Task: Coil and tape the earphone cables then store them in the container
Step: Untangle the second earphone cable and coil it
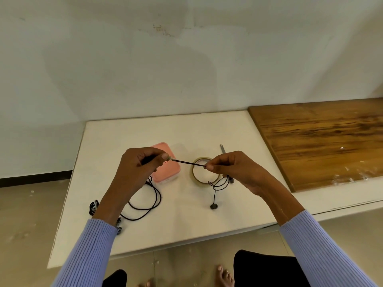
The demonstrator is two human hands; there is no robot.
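White table at mid-frame: left hand and right hand each pinch a black earphone cable taut, above the pink container and tape roll.

Even, soft daylight-like illumination; no glare. Broad faint shadow across wall, thin soft shadows beneath cable on white table. Wide-angle bowing toward frame edges; table edges splay outward. Focus acceptable centrally, slight softness throughout, sleeves smeared at corners.
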